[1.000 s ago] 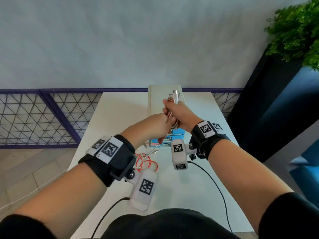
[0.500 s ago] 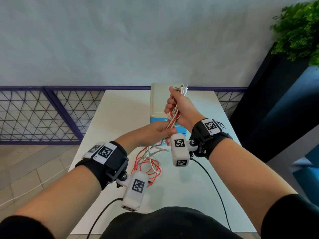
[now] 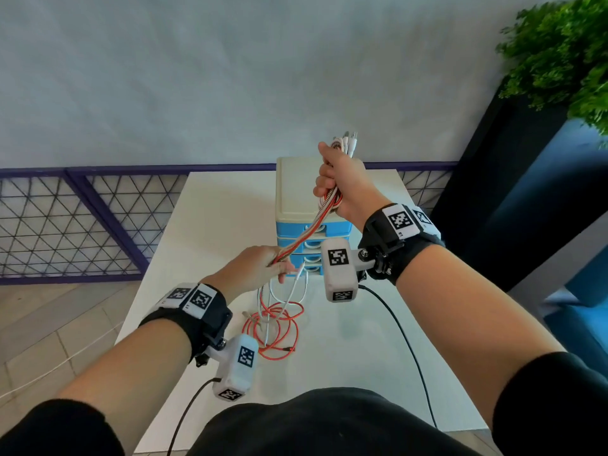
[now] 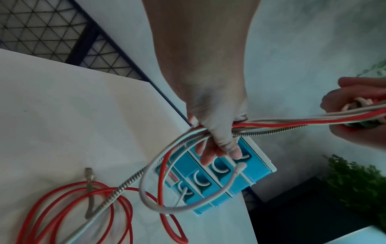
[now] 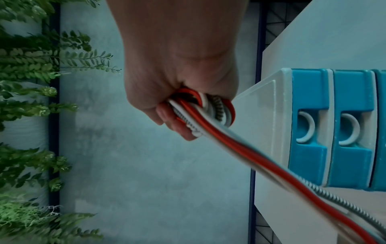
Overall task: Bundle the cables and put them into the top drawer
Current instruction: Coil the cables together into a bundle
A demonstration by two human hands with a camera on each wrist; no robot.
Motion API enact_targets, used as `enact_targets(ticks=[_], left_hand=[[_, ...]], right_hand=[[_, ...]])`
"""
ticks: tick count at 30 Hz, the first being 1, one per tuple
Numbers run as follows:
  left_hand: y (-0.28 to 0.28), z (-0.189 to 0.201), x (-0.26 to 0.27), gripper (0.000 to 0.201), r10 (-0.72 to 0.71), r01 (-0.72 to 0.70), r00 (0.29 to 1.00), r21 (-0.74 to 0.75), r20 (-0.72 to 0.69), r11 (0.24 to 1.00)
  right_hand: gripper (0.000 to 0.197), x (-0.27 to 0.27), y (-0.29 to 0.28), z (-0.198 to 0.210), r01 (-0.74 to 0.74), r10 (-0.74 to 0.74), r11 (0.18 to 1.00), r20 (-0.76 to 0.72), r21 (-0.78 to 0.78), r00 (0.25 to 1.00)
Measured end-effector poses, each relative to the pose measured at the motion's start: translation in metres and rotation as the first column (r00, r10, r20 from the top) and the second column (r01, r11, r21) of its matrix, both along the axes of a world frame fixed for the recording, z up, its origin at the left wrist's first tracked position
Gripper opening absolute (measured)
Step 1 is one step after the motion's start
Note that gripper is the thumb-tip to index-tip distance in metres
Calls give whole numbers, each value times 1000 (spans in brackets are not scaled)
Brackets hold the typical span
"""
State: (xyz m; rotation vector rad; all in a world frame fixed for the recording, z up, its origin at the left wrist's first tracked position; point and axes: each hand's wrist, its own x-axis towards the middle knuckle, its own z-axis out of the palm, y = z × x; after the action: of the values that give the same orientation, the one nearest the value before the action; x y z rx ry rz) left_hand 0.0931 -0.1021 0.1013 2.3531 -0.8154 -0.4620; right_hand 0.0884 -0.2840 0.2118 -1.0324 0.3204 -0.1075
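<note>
Red, white and braided cables (image 3: 304, 236) run taut between my two hands. My right hand (image 3: 342, 179) is raised above the drawer unit and grips the looped cable ends (image 5: 205, 109) in a fist, plugs sticking out on top (image 3: 348, 141). My left hand (image 3: 260, 269) is lower, in front of the drawers, its fingers curled round the strands (image 4: 217, 130). Below it the slack hangs down, and red loops (image 3: 279, 330) lie on the white table (image 3: 210, 225). The drawer unit (image 3: 296, 189) has a cream top and blue drawers (image 5: 309, 125), all closed.
Black camera leads (image 3: 404, 343) trail across the table toward my body. A purple-framed mesh fence (image 3: 82, 222) stands at the left, a dark planter with a green plant (image 3: 566, 57) at the right. A loose plug (image 4: 88, 173) lies on the red loops.
My right hand has risen with the cable ends, while the left hand has slid down and away along the strands, stretching them. More red cable now lies in loops on the table.
</note>
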Motion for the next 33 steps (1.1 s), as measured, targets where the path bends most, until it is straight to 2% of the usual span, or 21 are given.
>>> enact_targets(ticks=[3,6,8,11,12,13,15,16,17,18,22,24,27,30,33], left_hand=[[10,-7,6,20,17,-16,1000,47,-15,999],[32,-22,5,24,121,-113,991,117,-63,987],[41,-27,8,27,180,-174,983,128,-36,976],[40,-24,16,21,145,-143,989,124,-5,982],[37,-20,18,12,132,-127,990,109,-41,986],[34,-16,20,15,105,-96,989,92,-101,991],[28,-1,21,68,33,-18,969,64,-243,998],[24,9,20,89,10,1,960,38,-280,999],[19,21,18,99,-19,17,957,-9,-289,1000],[12,31,15,99,-45,28,959,-62,-279,998],[-20,62,-5,66,-142,51,949,-308,-282,950],[-34,65,-14,62,-159,44,940,-356,-302,934],[-42,61,-20,66,-144,15,926,-347,-349,938],[-37,49,-17,64,-196,49,864,-309,-464,950],[-27,43,-9,56,-219,-28,728,-346,-650,938]], right_hand=[[30,0,-5,7,13,-13,1000,20,22,1000],[31,1,-16,22,31,-33,998,53,49,998],[32,0,-21,25,23,-24,999,67,22,997],[35,-1,-14,15,1,0,1000,64,-23,998],[35,-1,-11,10,0,2,999,58,-39,998],[35,-1,-9,6,1,2,999,50,-51,999],[35,-2,-8,0,0,2,998,37,-63,999],[35,-3,-8,-3,-5,7,998,36,-62,999],[35,-3,-7,-5,-12,14,998,38,-58,999],[35,-3,-6,-8,-20,22,998,36,-55,999],[35,-2,3,-14,-64,65,998,31,-28,997],[34,-2,5,-14,-90,90,996,34,-7,995],[36,-4,1,-9,-127,126,991,41,37,991],[34,-7,-11,-7,-133,130,987,40,86,991],[34,-9,-17,-11,-143,140,986,38,81,989]])
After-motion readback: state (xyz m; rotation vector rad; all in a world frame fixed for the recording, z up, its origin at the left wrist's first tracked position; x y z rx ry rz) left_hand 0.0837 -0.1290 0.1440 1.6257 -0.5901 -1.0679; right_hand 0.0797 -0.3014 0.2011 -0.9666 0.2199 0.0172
